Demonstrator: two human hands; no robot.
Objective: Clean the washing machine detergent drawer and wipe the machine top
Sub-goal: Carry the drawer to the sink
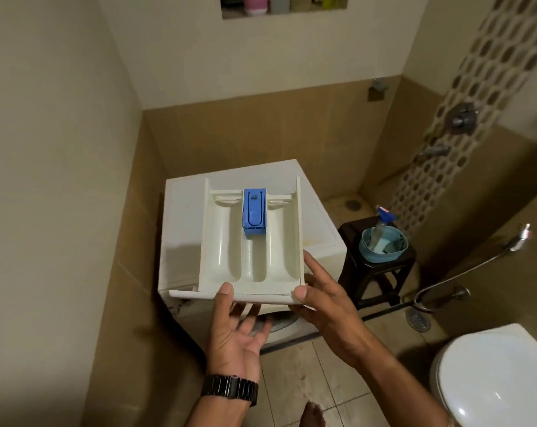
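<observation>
The white detergent drawer (pixel 230 241), with a blue insert (pixel 254 212) in its middle compartment, is held out of the machine, above the white washing machine (pixel 177 211) and its top. My left hand (pixel 236 331) grips the drawer's front panel, thumb on top and fingers underneath. My right hand (pixel 322 300) holds the front right corner, thumb on the front edge and fingers along the right side wall. The drawer's compartments look empty.
A dark stool (pixel 381 272) right of the machine carries a blue basin (pixel 382 245) with a spray bottle (pixel 381 223) and a cloth in it. A toilet (pixel 495 380) sits at the lower right, with a hand shower hose (pixel 464 269) and taps on the right wall.
</observation>
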